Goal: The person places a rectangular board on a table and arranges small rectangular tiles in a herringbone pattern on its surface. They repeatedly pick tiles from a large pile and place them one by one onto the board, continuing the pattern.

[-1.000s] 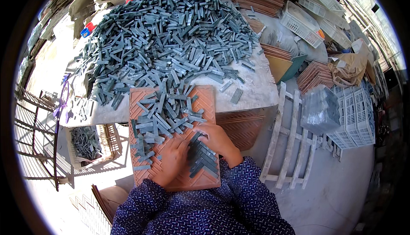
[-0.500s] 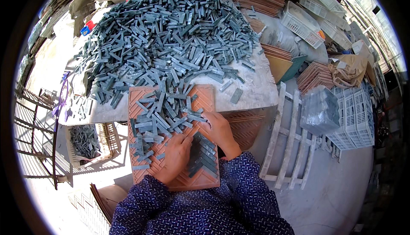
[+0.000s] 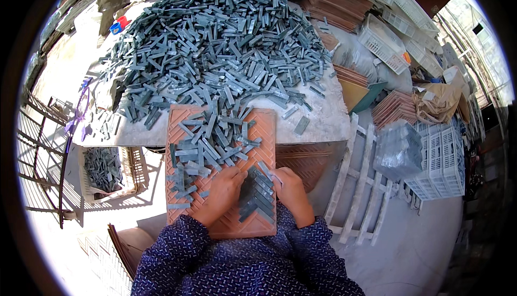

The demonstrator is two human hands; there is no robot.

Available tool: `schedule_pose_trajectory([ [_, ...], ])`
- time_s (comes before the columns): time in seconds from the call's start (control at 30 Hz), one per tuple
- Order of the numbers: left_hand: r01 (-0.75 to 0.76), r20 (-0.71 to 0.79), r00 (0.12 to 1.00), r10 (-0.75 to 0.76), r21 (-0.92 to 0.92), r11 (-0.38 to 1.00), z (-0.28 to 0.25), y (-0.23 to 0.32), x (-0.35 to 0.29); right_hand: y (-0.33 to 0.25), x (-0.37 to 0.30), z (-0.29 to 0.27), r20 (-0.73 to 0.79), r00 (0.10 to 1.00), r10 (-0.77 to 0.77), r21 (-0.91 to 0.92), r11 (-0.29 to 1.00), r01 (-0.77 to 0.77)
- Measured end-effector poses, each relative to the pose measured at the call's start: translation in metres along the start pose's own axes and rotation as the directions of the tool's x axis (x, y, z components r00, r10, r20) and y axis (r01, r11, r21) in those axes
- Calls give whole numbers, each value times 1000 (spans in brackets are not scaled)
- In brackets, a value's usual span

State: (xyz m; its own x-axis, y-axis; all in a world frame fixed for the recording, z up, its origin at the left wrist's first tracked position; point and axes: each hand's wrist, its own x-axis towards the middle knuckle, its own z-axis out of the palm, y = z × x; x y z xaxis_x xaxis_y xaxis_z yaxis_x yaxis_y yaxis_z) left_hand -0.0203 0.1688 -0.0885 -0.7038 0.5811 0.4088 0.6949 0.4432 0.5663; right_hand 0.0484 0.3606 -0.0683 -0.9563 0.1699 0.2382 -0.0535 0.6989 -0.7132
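Note:
An orange-brown tray (image 3: 181, 121) with raised zigzag ridges leans from the table edge toward my body. Over its far and left parts lie loose grey-green stone strips (image 3: 215, 134). Near its lower right, a block of strips (image 3: 256, 195) lies in slanted rows between my hands. My right hand (image 3: 292, 189) pinches one stone strip (image 3: 264, 169) by its end, tilted over the top right of that block. On the block's left side, my left hand (image 3: 222, 192) rests low with fingers curled together; whatever they may hold is hidden.
A large heap of stone strips (image 3: 215, 43) covers the table (image 3: 336, 113). Below its left side stands a crate of strips (image 3: 132, 175). To the right are a wooden pallet (image 3: 358, 188), a plastic-wrapped bundle (image 3: 397, 149), white crates (image 3: 439, 159) and stacked ridged trays (image 3: 396, 99).
My right hand has drawn back from the loose strips toward the block's right side, now with a strip in its fingers. My left hand has shifted slightly, fingers more curled.

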Motion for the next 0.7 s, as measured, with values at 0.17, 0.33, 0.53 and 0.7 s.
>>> schedule_pose_trajectory([
  [0.17, -20, -63, 998, 18, -45, 999, -3, 5, -1, 0, 0, 4, 24, 999, 35, -22, 999, -35],
  [0.33, -37, 10, 999, 38, -91, 995, -8, -3, -5, 0, 2, 3, 17, 998, -58, -140, 988, 60],
  [0.53, -42, 51, 998, 48, -107, 993, -10, -7, -4, -8, 1, 10, 12, 999, -35, -199, 979, 37],
  [0.7, -70, 62, 995, 76, -104, 992, -10, -9, -3, -12, 5, 14, -103, 992, -69, -198, 979, 48],
])
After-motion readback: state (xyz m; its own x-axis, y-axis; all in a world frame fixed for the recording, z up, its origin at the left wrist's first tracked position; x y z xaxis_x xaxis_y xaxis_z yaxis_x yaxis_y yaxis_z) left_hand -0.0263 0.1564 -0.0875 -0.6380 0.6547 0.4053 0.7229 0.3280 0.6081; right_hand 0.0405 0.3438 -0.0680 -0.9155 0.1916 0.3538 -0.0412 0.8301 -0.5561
